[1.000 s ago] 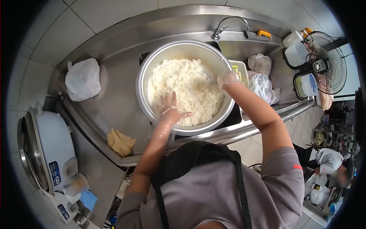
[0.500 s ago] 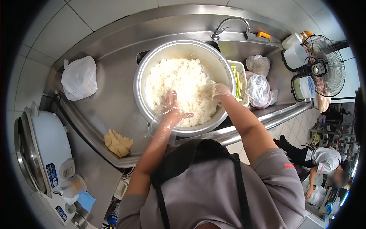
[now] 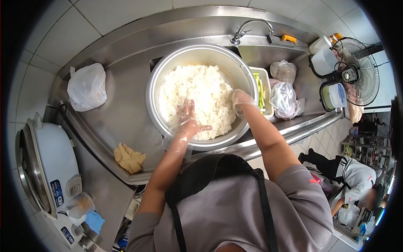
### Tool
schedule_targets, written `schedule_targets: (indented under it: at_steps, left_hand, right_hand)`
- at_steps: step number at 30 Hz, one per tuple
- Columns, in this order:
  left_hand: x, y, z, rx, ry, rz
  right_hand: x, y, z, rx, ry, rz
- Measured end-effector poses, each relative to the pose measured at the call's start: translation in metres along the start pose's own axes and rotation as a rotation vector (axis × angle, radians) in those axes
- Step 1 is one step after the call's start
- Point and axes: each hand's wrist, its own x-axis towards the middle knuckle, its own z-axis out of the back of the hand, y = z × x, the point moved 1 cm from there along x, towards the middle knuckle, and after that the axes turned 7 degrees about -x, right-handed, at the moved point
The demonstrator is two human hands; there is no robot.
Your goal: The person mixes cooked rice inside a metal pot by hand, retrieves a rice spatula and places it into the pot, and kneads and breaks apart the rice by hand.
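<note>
a: what do we have before us, biggest first?

b: we have the steel worktop [image 3: 126, 90], and near its middle, between the back edge and the near edge, stands the big round pot [image 3: 152, 103].

a: and inside that?

b: we see white rice [image 3: 197, 84], spread across the pot and lying below its rim.

a: what else do we find along the worktop?

b: we spot the white plastic bag [image 3: 87, 87] toward the left end, then the pale basket [image 3: 268, 88] just beside the pot, on the side toward the right end.

a: how are the hands?

b: we see both in clear plastic gloves [image 3: 173, 132]. the left hand [image 3: 190, 122] rests on the rice in the pot's near left part, fingers spread wide, with nothing gripped that we can see. the right hand [image 3: 243, 100] is by the pot's right wall, turned down toward the rice; its fingertips are hidden, so we cannot tell how far it closes or whether it has hold of any.

a: anything smaller?

b: we have the crumpled tan cloth [image 3: 129, 158] by the near edge, toward the left corner, and green stalks [image 3: 261, 92] in the basket.
</note>
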Motion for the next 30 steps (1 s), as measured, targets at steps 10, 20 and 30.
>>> schedule_targets:
  at_steps: [10,20,30]
  left_hand:
    - [0.001,-0.004,0.004,0.002,0.082,0.021]
    - [0.017,0.007,-0.017,-0.344,-0.083,0.127]
    - [0.013,0.006,0.008,-0.645,-0.403,-0.131]
  right_hand:
    - [-0.032,0.03,0.03,0.231,0.007,0.033]
    - [-0.015,0.082,0.027,0.548,-0.417,0.078]
    - [-0.05,0.103,0.084,0.691,-0.286,0.088]
